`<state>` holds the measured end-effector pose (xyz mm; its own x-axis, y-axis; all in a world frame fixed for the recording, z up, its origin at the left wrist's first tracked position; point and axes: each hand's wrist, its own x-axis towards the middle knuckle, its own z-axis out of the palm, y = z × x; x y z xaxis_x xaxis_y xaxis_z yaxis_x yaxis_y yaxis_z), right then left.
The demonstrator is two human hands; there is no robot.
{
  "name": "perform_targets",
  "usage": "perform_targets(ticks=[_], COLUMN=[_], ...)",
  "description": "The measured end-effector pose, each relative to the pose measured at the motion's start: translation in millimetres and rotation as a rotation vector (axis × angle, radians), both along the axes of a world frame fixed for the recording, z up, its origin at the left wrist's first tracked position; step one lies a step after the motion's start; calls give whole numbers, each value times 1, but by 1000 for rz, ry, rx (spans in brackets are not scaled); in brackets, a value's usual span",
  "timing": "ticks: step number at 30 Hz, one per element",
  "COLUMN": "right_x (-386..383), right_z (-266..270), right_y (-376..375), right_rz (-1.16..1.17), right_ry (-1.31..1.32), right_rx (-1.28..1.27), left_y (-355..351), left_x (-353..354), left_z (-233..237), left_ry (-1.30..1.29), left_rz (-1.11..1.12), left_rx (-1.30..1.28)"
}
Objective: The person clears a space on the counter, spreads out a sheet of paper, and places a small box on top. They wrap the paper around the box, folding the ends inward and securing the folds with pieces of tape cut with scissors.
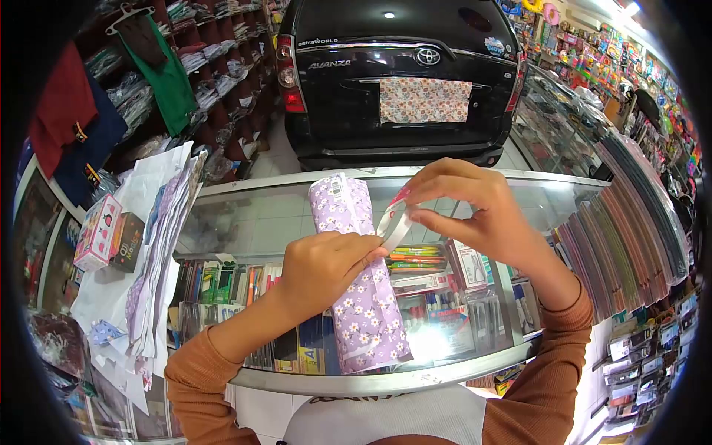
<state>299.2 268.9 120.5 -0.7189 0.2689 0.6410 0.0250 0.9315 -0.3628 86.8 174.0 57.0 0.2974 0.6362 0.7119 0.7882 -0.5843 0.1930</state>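
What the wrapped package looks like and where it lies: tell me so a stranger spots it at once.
Find the black car, then the glass counter on its near side. The package lies there, under the person's left hand. Unlike the flat sheets piled to its left, it is long and bulky, in lilac daisy-print paper bearing a barcode.

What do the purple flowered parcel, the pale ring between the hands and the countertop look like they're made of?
Parcel wrap: probably paper, perhaps plastic-coated, judging by its print and thin lower edge. Ring: smooth, likely plastic or card; it's thin and holds a curve. Countertop: polished clear glass, showing stock beneath and glare.
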Motion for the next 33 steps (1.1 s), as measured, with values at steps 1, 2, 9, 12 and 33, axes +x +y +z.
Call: perform_targets(ticks=[1,2,9,12,33], right_x=[0,-1,-3,-2,-16], right_z=[-1,-3,-4,-2,-25], right_y=[-1,-3,-22,-25,-25], right_rz=[-17,-34,-105,-92,-277], right_ry=[-2,-3,-24,-61,-92], right_rx=[16,32,46,40,320], left_y=[0,0,0,-1,0], left_x=[0,0,1,1,4], left_z=[0,0,-2,-2,-2], left_ry=[2,4,33,27,129], left_rz=[2,4,11,16,53], left_rx=[3,6,21,22,41])
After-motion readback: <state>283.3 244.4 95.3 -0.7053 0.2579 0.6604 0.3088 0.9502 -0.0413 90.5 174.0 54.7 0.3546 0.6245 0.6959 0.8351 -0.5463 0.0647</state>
